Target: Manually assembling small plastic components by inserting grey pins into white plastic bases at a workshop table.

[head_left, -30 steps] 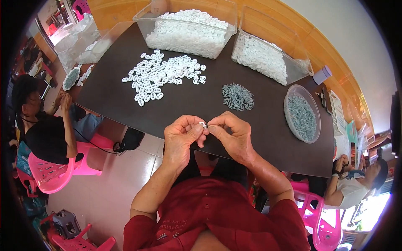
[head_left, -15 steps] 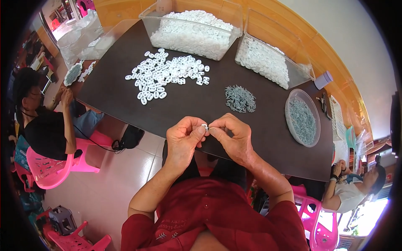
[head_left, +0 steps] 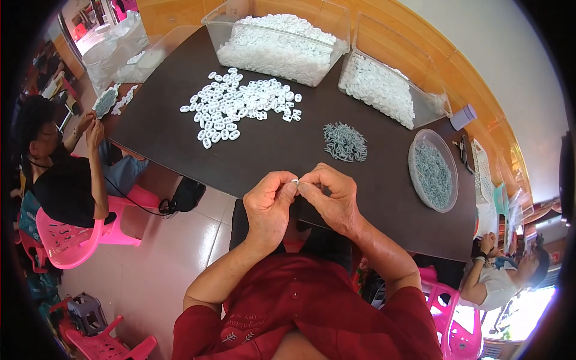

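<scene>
Over the near edge of the table, my left hand (head_left: 268, 207) pinches a small white plastic piece (head_left: 295, 181) between thumb and forefinger. The fingertips of my right hand (head_left: 333, 200) are closed in a pinch against the piece's right side. Whether they also hold something thin is hidden. Beyond my hands lies a loose pile of white oval plastic pieces with two holes (head_left: 225, 108). A smaller heap of short grey screw-like pieces (head_left: 345, 143) is ahead of my right hand.
Two clear bins (head_left: 282, 23) (head_left: 441, 108) of white pieces stand along the dark table's (head_left: 270, 144) far side. To the right are a round tub (head_left: 454, 191) of grey pieces, a lilac-capped container (head_left: 463, 116) and pliers (head_left: 464, 153). Co-workers sit left (head_left: 72, 186) and right (head_left: 501, 288).
My hands have drawn slightly closer together, and the white piece is turned so less of it shows. At the left, the co-worker's hands have moved up toward the grey heap there.
</scene>
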Demonstrator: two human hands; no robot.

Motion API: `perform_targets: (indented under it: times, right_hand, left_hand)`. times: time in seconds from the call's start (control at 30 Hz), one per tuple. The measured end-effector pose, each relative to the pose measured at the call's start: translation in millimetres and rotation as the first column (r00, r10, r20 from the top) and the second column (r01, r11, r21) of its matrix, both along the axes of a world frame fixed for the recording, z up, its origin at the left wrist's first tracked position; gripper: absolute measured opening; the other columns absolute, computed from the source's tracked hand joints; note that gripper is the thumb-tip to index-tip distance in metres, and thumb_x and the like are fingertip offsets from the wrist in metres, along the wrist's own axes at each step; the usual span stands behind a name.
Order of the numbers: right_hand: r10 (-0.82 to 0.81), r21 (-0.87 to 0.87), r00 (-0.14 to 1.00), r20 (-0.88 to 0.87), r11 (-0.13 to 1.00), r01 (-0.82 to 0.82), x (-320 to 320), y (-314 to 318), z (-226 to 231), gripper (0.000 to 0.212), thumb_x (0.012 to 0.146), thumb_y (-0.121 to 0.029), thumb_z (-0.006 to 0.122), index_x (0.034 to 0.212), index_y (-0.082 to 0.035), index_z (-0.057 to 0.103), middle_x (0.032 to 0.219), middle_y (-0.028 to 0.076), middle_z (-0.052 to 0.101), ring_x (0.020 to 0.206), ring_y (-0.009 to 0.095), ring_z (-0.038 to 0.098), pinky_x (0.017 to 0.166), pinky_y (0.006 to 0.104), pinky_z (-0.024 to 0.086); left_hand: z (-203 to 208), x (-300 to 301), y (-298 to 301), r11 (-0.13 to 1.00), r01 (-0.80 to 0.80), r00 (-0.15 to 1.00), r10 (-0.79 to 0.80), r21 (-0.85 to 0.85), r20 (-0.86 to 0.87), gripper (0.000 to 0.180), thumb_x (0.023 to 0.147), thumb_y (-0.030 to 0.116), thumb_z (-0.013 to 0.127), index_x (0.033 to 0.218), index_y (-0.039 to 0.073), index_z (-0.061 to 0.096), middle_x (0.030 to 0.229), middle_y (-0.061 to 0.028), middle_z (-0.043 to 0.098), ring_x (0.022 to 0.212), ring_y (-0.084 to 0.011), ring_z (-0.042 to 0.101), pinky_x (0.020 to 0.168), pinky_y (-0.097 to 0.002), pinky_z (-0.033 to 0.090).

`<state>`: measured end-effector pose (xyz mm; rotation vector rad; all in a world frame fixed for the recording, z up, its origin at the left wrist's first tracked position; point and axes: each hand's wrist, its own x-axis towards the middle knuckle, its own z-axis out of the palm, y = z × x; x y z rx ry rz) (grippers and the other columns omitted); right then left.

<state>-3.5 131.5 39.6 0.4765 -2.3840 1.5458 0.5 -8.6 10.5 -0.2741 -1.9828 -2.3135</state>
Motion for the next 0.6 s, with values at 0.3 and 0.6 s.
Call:
perform_targets:
  times: [0.3, 0.6]
  right_hand:
    - [0.047, -0.126, 0.991, 0.124, 0.992, -0.032, -0.8, -0.3, -7.6, 0.004, 0.080, -0.003, 0.061, 0.083, 0.000, 0.062, 0.072, 0.005, 0.058, 0.066, 0.013, 0.054, 0.058, 0.0255, 0.043]
    - [-0.016, -0.073, 0.982, 0.189, 0.997, 0.030, -0.4, -3.5, -7.4, 0.002, 0.081, -0.003, 0.060, 0.081, -0.001, 0.060, 0.076, 0.003, 0.059, 0.061, 0.005, 0.050, 0.053, 0.0216, 0.040]
  left_hand:
    - [5.5, -4.5, -6.8, 0.990, 0.054, 0.987, -0.072, 0.131, 0.141, 0.009, 0.088, 0.006, 0.058, 0.093, -0.001, 0.060, 0.076, -0.0024, 0.061, 0.063, -0.0051, 0.052, 0.052, -0.0171, 0.041]
    - [3.1, -3.9, -6.6, 0.990, 0.047, 0.984, -0.068, 0.130, 0.163, 0.009, 0.088, 0.007, 0.058, 0.093, 0.000, 0.060, 0.076, -0.0018, 0.060, 0.062, -0.0050, 0.051, 0.052, -0.0172, 0.041]
